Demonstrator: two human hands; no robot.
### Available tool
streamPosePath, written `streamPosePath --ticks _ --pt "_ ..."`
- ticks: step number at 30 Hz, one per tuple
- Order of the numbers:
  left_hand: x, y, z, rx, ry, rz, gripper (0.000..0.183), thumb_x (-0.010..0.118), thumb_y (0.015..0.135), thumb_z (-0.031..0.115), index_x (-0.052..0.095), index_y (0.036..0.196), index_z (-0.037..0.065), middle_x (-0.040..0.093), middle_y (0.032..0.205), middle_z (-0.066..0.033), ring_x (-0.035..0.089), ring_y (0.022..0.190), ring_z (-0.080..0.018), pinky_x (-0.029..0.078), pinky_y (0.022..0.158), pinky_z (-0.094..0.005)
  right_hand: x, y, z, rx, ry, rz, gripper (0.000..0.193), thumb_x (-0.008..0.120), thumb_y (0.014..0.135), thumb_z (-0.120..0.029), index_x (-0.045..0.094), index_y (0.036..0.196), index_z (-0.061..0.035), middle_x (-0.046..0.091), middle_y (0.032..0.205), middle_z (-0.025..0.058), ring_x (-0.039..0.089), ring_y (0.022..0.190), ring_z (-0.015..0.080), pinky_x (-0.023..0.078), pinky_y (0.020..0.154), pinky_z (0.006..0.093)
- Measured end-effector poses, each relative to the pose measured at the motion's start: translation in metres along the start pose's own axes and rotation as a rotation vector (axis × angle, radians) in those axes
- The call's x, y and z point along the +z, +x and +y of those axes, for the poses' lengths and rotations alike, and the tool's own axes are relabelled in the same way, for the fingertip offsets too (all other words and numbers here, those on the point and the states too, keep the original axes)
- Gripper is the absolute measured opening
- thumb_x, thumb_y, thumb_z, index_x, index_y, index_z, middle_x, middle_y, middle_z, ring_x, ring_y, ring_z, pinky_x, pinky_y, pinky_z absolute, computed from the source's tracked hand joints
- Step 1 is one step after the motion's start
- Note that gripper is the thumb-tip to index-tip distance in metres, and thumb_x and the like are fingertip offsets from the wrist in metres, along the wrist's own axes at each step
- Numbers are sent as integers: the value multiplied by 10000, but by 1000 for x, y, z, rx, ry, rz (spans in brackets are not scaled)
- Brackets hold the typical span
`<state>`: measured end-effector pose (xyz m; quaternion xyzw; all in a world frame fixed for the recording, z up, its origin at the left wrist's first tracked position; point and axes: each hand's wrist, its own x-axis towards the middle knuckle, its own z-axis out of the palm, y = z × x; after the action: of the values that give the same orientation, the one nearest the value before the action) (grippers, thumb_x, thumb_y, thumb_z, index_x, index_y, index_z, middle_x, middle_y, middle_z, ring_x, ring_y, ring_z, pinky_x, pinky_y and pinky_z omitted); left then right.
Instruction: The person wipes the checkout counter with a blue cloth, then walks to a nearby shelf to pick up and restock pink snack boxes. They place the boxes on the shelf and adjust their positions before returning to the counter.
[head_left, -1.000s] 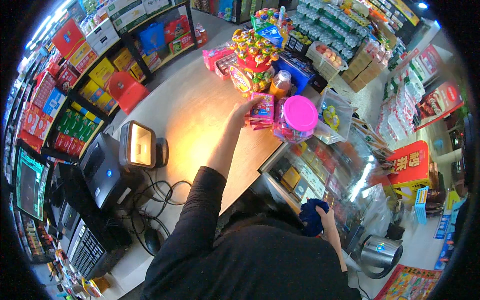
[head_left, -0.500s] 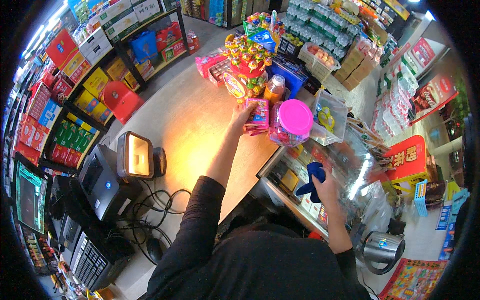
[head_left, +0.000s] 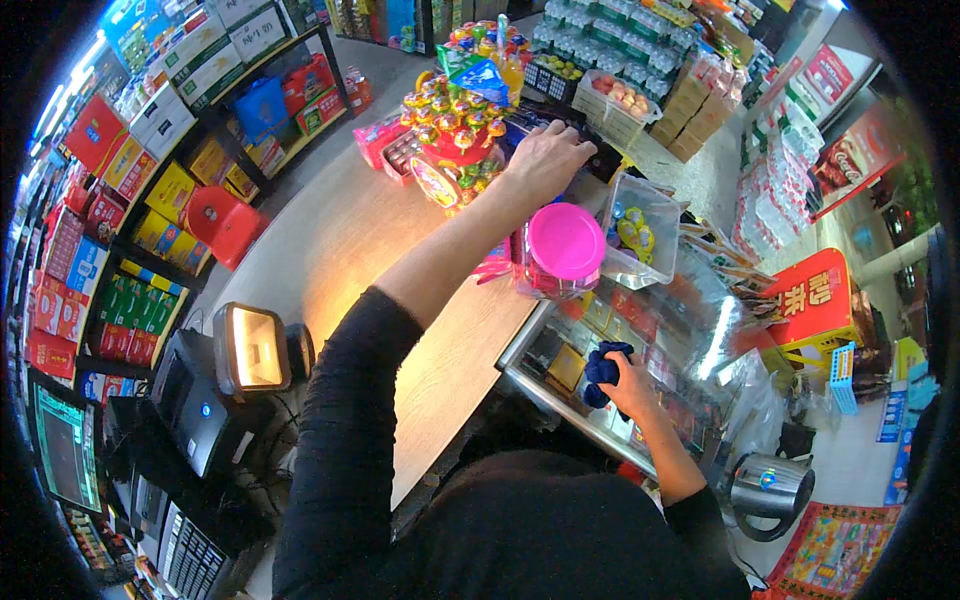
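Note:
My left hand [head_left: 553, 160] reaches to the far side of the counter, back upward and fingers curled down. It is above the spot behind the pink-lidded jar [head_left: 566, 242]; whatever lies under its fingers is hidden. My left forearm covers most of the pink packet [head_left: 494, 262] beside the jar. Left of the hand stands a candy display [head_left: 455, 135] of round wrapped sweets on a red base. My right hand [head_left: 628, 388] grips a bunched dark blue cloth [head_left: 603, 374] above the glass display case [head_left: 560, 340].
Right of the jar sits a clear bin [head_left: 640, 235] with yellow packets. A lit lamp [head_left: 254, 347] and a black printer [head_left: 205, 400] are on the left. A metal kettle [head_left: 770, 495] stands at lower right. Behind the counter is a crate of fruit [head_left: 615, 108].
My left hand has left the pink packet and moved farther away and to the right, over where a bottle showed. My right hand with the cloth shifted slightly left and nearer; the cloth is more bunched.

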<state>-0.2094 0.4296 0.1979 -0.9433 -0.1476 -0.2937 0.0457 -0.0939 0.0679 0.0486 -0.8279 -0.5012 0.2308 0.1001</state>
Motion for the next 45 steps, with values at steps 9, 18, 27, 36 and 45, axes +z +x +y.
streamPosePath --ticks 9,18,27,36,45 --pt "66 35 -14 183 318 -323 246 578 861 193 657 1090 235 570 1103 -79 556 1089 -276 453 898 -438 -14 19 14 -118 183 -54 549 827 696 -239 576 1182 -178 528 1085 200 576 1022 426 498 879 470" --pt "80 44 -38 240 212 -399 399 577 861 128 539 1256 168 590 1187 -126 562 1122 -295 488 904 -402 -31 43 10 -109 219 -212 544 826 698 -206 590 1187 -196 521 1095 164 563 1054 374 487 909 442" --pt "94 42 -51 244 85 -271 493 709 707 115 510 1151 40 560 1089 -131 546 1071 -316 477 929 -390 -36 58 5 -135 205 -252 532 807 718 -231 583 1200 -211 519 1101 168 580 1058 391 501 903 451" --pt "88 52 -54 220 107 -224 522 737 672 97 491 1125 13 548 1086 -146 534 1075 -324 460 951 -388 -34 58 1 -116 211 -240 535 837 682 -173 610 1165 -193 532 1099 160 577 1035 362 503 891 436" --pt "86 71 -22 245 49 -268 456 658 697 44 496 1118 -22 554 1106 -157 535 1090 -317 458 957 -375 -27 59 6 -143 246 -204 550 837 663 -143 611 1163 -186 523 1109 167 562 1046 368 496 889 448"
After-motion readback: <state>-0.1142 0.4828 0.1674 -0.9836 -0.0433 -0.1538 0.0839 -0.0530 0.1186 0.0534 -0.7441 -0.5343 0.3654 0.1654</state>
